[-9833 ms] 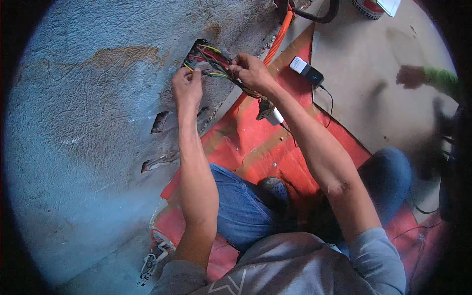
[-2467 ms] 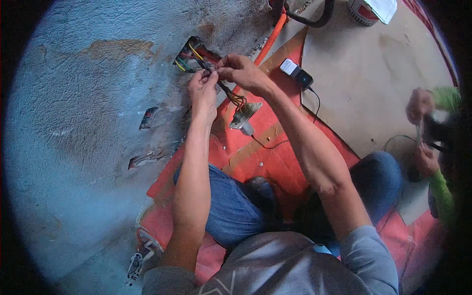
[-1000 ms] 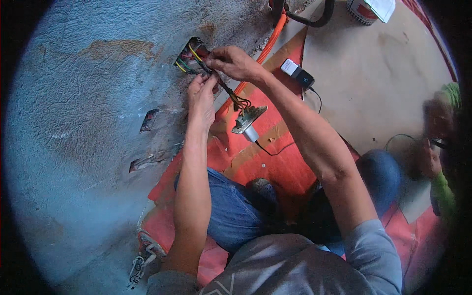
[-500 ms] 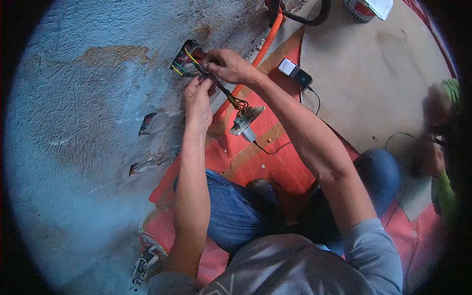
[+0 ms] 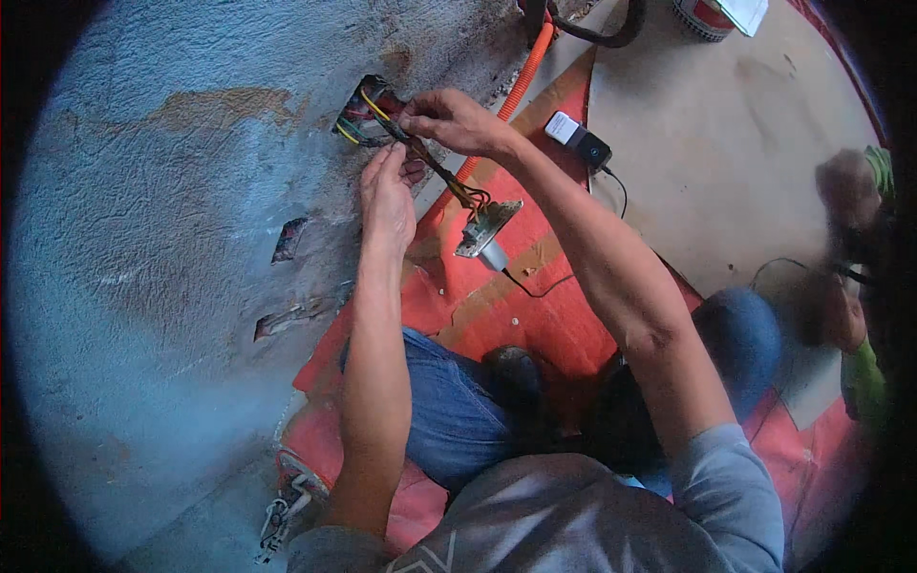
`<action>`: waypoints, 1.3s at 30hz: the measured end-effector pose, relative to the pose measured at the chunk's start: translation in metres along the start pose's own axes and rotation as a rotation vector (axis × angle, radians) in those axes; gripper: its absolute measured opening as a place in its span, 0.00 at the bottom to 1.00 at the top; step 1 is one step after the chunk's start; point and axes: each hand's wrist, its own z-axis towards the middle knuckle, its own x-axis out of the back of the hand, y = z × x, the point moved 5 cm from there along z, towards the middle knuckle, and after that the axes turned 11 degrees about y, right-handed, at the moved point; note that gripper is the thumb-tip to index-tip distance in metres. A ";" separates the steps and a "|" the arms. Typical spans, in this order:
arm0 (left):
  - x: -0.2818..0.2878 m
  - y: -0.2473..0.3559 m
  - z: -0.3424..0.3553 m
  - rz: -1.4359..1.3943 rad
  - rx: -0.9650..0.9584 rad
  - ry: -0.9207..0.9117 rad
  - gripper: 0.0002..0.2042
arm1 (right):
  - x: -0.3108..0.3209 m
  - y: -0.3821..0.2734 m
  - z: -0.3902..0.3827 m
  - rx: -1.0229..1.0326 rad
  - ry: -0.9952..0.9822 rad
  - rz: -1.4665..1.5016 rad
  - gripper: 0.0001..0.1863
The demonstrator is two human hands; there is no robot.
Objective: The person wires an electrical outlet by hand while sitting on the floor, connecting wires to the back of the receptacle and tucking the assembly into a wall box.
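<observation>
A bundle of dark, taped wires (image 5: 430,160) with yellow and green strands runs out of a square box opening (image 5: 368,105) in the wall. My left hand (image 5: 389,196) is just below the opening, its thumb and fingers closed at the wires. Above and to the right, my right hand (image 5: 454,122) pinches at the wires by the opening's edge; its fingertips partly hide what they grip. The bundle ends at a socket plate (image 5: 489,229), which hangs tilted over the floor cover. A pale plug (image 5: 493,256) with a thin black cord is in the plate.
Two more wall cutouts (image 5: 287,240) lie lower along the wall. An orange corrugated conduit (image 5: 526,81) runs beside it. A black-and-white device (image 5: 578,139) with a cord lies by a tan board (image 5: 707,172). Another person's green sleeve (image 5: 863,377) is at the right. A bucket (image 5: 702,17) stands at the back.
My hands have moved slightly apart at the wires, the right one shifting a little up. More of the wire bundle shows between them. The whole view has shifted slightly.
</observation>
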 end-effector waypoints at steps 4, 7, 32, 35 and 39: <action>0.003 -0.001 0.001 -0.012 0.006 0.013 0.06 | -0.002 -0.005 0.000 0.061 0.001 -0.140 0.17; 0.002 -0.002 0.002 -0.018 0.009 0.007 0.06 | -0.002 -0.005 -0.001 0.066 0.006 -0.193 0.17; 0.009 0.004 0.002 -0.090 0.080 -0.068 0.06 | -0.001 -0.009 0.000 0.039 -0.145 -0.024 0.12; 0.007 0.004 0.004 -0.091 0.070 -0.088 0.06 | 0.000 -0.008 0.002 0.050 -0.099 -0.088 0.13; 0.007 0.008 0.000 -0.093 0.046 -0.083 0.06 | -0.003 -0.017 0.001 0.086 -0.075 -0.172 0.15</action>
